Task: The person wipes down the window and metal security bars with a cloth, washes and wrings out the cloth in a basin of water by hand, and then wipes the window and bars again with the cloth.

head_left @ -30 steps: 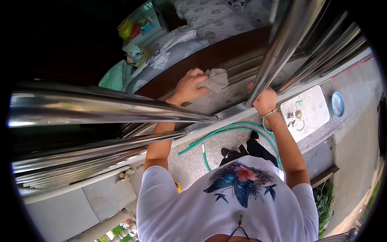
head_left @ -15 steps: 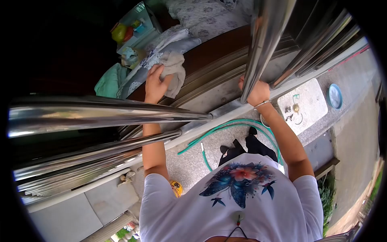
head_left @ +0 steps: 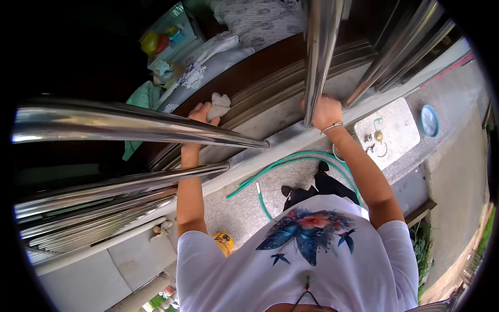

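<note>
My left hand (head_left: 199, 114) reaches between the shiny metal bars (head_left: 156, 127) of a window guard. A crumpled light grey cloth (head_left: 219, 106) is gripped in it, at the dark window frame (head_left: 249, 101). One bar crosses in front of my wrist and hides part of the hand. My right hand (head_left: 327, 112) is closed around the lower end of an upright metal bar (head_left: 318, 57), just above the sill (head_left: 288, 139). Its fingertips are hidden behind that bar. A bracelet circles the right wrist.
Inside the window lie patterned fabric (head_left: 254, 23), a box (head_left: 179, 39) of small items and green cloth (head_left: 143, 96). Outside, a green hose (head_left: 291, 158) curls by my feet. A white slab (head_left: 390, 135), a blue basin (head_left: 429, 121) and a yellow bucket (head_left: 223, 243) stand around.
My left hand has moved down and nearer, bringing the cloth from over the fabric to the window frame, where it looks more bunched. My right hand stays on its bar.
</note>
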Motion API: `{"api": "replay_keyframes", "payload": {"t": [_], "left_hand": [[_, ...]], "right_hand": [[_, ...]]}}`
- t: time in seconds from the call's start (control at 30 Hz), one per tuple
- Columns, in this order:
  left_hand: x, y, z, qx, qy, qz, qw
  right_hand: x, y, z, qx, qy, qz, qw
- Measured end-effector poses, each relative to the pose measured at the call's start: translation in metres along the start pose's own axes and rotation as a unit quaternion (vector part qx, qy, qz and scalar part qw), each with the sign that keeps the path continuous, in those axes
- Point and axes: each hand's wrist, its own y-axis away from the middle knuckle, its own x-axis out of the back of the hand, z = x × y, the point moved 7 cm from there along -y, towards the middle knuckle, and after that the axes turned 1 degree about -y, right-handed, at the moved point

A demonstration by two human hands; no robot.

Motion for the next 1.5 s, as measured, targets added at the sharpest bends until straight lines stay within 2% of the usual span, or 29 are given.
{"api": "replay_keyframes", "payload": {"t": [0.07,0.13,0.27,0.33,0.4,0.47,0.53,0.57,0.63,0.7,0.73,0.77,0.8,0.83,0.87,0.93,1.0,1.07,1.13,1.17,1.2,1.27,1.3,1.33,1.37,1.4,1.43,1.47,1.5], "left_hand": [[-0.017,0.038,-0.037,-0.137,-0.062,0.180,0.972],[-0.014,0.055,-0.028,-0.036,-0.038,0.066,0.996],[-0.012,0.060,-0.024,0.071,0.008,-0.002,0.997],[-0.015,0.059,-0.042,0.119,-0.003,0.047,0.992],[-0.002,0.075,-0.028,0.200,0.234,-0.027,0.951],[-0.015,0.120,-0.029,0.350,0.373,-0.015,0.859],[-0.041,0.154,-0.058,0.340,0.332,0.058,0.878],[-0.003,0.154,-0.016,0.326,0.387,0.031,0.862],[0.001,0.165,-0.012,0.348,0.482,0.025,0.804],[0.015,0.171,-0.008,0.280,0.490,0.056,0.824],[0.035,0.178,0.003,0.338,0.425,0.023,0.839],[0.039,0.187,-0.004,0.308,0.457,0.069,0.832],[0.049,0.198,0.003,0.315,0.437,0.021,0.843],[0.059,0.210,0.015,0.322,0.415,-0.028,0.850],[0.060,0.222,0.025,0.321,0.419,-0.029,0.849],[0.062,0.229,0.055,0.212,0.448,-0.001,0.869],[0.039,0.216,0.086,0.200,0.434,0.002,0.878],[0.022,0.188,0.137,0.042,0.272,-0.062,0.959],[0.014,0.174,0.183,-0.091,0.337,-0.082,0.933],[0.011,0.173,0.176,-0.035,0.289,-0.094,0.952],[0.024,0.170,0.168,-0.051,0.343,0.011,0.938],[0.050,0.178,0.138,0.038,0.361,0.119,0.924],[0.051,0.186,0.125,0.042,0.363,0.120,0.923],[0.056,0.200,0.101,0.085,0.368,0.205,0.903],[0.060,0.213,0.083,0.126,0.370,0.287,0.875],[0.058,0.218,0.080,0.128,0.370,0.290,0.873],[0.055,0.226,0.072,0.151,0.413,0.307,0.844],[0.051,0.234,0.066,0.173,0.453,0.323,0.813],[0.049,0.236,0.066,0.168,0.452,0.319,0.816]], "right_hand": [[0.001,0.000,-0.001,-0.007,0.001,-0.007,1.000],[0.000,0.001,0.001,-0.005,0.005,-0.006,1.000],[-0.005,0.002,0.004,-0.024,0.017,-0.025,0.999],[-0.008,-0.001,0.006,-0.011,0.017,-0.016,1.000],[-0.008,-0.002,0.005,-0.012,0.006,-0.023,1.000],[-0.020,-0.004,0.012,-0.017,0.010,-0.025,0.999],[-0.032,-0.010,0.010,-0.016,0.015,-0.047,0.999],[-0.032,-0.005,0.021,-0.046,0.042,-0.062,0.996],[-0.031,-0.004,0.024,-0.048,0.047,-0.072,0.995],[-0.029,-0.001,0.029,-0.055,0.045,-0.072,0.995],[-0.024,0.001,0.027,-0.032,-0.028,-0.040,0.998],[-0.018,0.000,0.024,-0.006,-0.102,-0.006,0.995],[-0.012,0.004,0.025,-0.009,-0.097,-0.005,0.995],[-0.003,0.016,0.031,-0.049,-0.286,0.002,0.957],[0.005,0.029,0.034,-0.086,-0.464,0.010,0.881],[0.027,0.067,0.006,-0.104,-0.493,-0.035,0.863],[0.012,0.105,-0.041,-0.096,-0.570,-0.235,0.781],[0.009,0.126,-0.090,-0.104,-0.657,-0.288,0.689],[-0.001,0.137,-0.115,-0.123,-0.703,-0.336,0.615],[-0.005,0.130,-0.110,-0.131,-0.672,-0.358,0.635],[-0.004,0.123,-0.108,-0.132,-0.668,-0.360,0.637],[0.003,0.097,-0.090,-0.236,-0.737,-0.234,0.589],[0.013,0.078,-0.086,-0.193,-0.704,-0.183,0.658],[0.022,0.056,-0.085,-0.145,-0.665,-0.132,0.721],[0.018,0.042,-0.092,-0.143,-0.664,-0.136,0.721],[0.028,0.024,-0.108,-0.011,-0.515,-0.099,0.851],[0.033,0.011,-0.129,0.123,-0.337,-0.054,0.932],[0.024,-0.003,-0.137,0.127,-0.338,-0.056,0.931],[0.015,-0.016,-0.153,0.178,-0.296,-0.067,0.936]]}}
